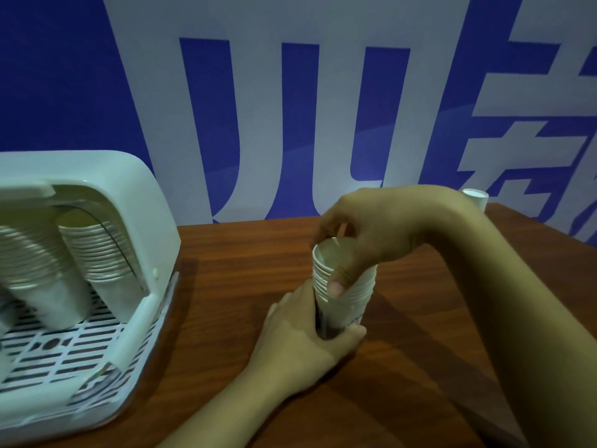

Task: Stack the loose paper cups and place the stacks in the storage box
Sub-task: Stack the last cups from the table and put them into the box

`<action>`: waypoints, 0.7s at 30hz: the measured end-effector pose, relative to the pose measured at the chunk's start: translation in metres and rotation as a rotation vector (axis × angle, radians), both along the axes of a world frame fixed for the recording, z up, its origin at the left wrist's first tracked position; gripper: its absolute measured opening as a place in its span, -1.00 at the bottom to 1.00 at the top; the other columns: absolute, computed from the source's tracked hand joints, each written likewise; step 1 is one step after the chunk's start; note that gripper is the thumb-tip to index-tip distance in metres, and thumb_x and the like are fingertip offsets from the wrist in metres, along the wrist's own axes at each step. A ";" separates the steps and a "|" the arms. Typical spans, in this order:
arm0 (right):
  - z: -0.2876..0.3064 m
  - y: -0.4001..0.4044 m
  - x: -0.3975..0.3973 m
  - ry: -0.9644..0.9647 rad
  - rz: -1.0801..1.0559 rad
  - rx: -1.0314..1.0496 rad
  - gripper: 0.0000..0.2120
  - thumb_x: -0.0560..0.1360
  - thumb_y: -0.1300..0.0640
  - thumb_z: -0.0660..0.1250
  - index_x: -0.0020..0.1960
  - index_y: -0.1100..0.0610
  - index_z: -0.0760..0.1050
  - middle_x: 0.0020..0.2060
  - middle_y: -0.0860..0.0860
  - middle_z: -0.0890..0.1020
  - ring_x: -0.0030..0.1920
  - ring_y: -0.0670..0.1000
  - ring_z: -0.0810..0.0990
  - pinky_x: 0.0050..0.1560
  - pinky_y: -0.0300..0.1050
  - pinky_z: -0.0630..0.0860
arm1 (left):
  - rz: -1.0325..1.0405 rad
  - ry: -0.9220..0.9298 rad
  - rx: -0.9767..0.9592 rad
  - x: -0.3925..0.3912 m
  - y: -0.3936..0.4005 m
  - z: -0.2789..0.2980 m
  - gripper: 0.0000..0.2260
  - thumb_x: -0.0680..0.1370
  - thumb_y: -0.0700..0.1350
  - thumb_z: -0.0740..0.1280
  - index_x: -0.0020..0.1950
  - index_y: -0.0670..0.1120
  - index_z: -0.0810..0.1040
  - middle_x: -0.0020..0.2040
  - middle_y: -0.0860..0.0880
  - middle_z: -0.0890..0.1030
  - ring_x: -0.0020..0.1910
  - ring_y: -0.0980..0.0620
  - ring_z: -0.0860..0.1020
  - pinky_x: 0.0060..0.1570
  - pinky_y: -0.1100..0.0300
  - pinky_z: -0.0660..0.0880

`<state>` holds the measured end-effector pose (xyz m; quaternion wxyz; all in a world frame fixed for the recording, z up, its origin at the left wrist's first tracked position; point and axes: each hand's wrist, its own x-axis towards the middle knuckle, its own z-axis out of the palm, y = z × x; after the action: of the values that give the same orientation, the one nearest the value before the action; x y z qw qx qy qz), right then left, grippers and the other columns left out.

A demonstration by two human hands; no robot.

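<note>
One stack of ribbed-rim paper cups [345, 286] stands upright on the wood-grain table [436, 334]; left hand [300, 347] wraps its tapered base, right hand [365, 234] pinches the top rims; two more stacks [97, 253] lean inside the smooth white plastic storage box [151, 227] with its slotted floor; one loose cup [475, 197] sits behind the right wrist.
</note>
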<state>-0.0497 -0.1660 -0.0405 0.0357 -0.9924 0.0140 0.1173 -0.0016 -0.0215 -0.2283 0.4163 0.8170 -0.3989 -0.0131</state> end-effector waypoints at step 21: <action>-0.168 -0.186 0.065 -0.626 -1.105 0.350 0.26 0.26 -0.56 0.41 0.66 0.16 0.04 0.58 0.20 0.30 0.59 0.23 0.24 0.53 0.25 0.16 | 0.002 -0.018 -0.020 -0.002 0.000 0.000 -0.55 0.38 0.41 0.40 0.20 0.36 0.42 0.13 0.45 0.50 0.12 0.30 0.52 0.20 0.06 0.53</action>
<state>0.0149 -0.3517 -0.2085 0.2538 -0.8059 0.4912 -0.2118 -0.0035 -0.0218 -0.2280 0.4208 0.8133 -0.4018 -0.0012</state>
